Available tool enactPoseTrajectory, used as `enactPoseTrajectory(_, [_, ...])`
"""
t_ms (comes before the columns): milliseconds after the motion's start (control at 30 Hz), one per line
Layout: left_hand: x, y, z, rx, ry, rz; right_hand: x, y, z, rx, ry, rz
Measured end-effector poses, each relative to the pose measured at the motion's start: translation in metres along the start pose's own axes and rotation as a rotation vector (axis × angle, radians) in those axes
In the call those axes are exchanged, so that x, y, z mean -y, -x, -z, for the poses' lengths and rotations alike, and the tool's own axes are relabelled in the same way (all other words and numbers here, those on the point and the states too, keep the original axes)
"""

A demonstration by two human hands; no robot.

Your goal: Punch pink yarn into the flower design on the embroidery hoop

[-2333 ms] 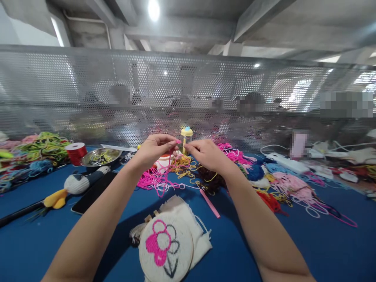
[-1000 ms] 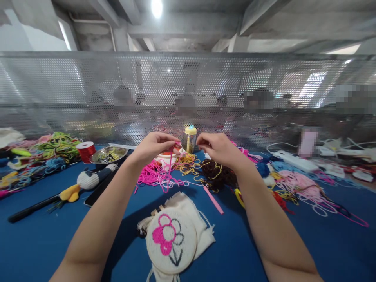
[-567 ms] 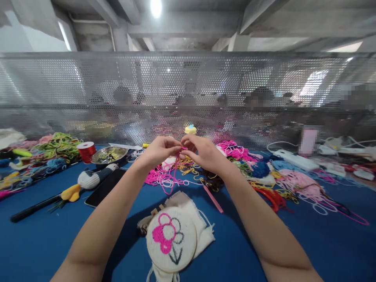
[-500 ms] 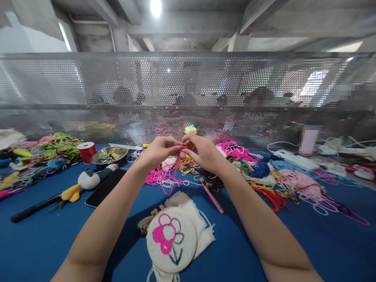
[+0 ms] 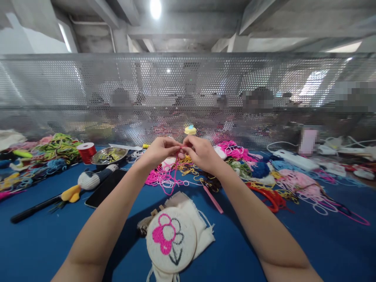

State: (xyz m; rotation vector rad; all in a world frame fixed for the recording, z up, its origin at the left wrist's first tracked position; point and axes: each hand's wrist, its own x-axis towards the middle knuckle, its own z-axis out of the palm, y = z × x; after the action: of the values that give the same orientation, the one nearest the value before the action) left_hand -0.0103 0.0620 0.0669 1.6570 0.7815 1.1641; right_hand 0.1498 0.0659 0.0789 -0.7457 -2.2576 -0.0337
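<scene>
My left hand point(image 5: 164, 152) and my right hand point(image 5: 199, 152) meet fingertip to fingertip above the table. Both are closed in a pinch on pink yarn point(image 5: 175, 172), which hangs from the fingers down to a loose pink heap point(image 5: 157, 177). Whether a needle is between the fingertips I cannot make out. Nearer to me lies a round embroidery hoop point(image 5: 188, 227) with white cloth, showing a flower outline partly filled with pink stitches and a dark drawn stem. A pink pen-like tool point(image 5: 213, 199) rests on the table to the right of the hoop.
On the blue table point(image 5: 44, 243) are a bird-shaped item point(image 5: 88, 180), a black phone point(image 5: 105, 188), a metal bowl point(image 5: 113, 158) of yarn scraps and a red spool point(image 5: 86, 152). Yarn heaps point(image 5: 302, 182) lie right. A perforated metal screen point(image 5: 188, 86) stands behind.
My right hand has shifted slightly left, and its fingers have closed in on my left fingertips. Less pink yarn shows between them. The hoop has not moved.
</scene>
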Motion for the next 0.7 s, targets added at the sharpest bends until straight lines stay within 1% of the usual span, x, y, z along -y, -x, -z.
enactPoseTrajectory(200, [0.0001,-0.0012,0.0026,0.033,-0.026,0.014,0.0006,0.0001,-0.0008,0.018,-0.031,0.012])
enactPoseTrajectory(300, [-0.0029,-0.0002,0.0020,0.027,-0.075,0.019,0.0020,0.0005,0.0002,0.037,-0.025,0.032])
enactPoseTrajectory(467, [-0.0088,0.0019,0.0004,0.001,-0.174,0.083,0.0017,0.0012,0.0007,0.072,0.015,0.126])
enactPoseTrajectory(567, [-0.0070,0.0015,0.0024,0.010,-0.264,0.088,-0.0012,0.0016,-0.0002,0.116,0.044,0.173])
enactPoseTrajectory(700, [-0.0006,-0.0006,0.0067,0.022,-0.364,0.067,-0.0050,0.0013,-0.0020,0.167,0.075,0.184])
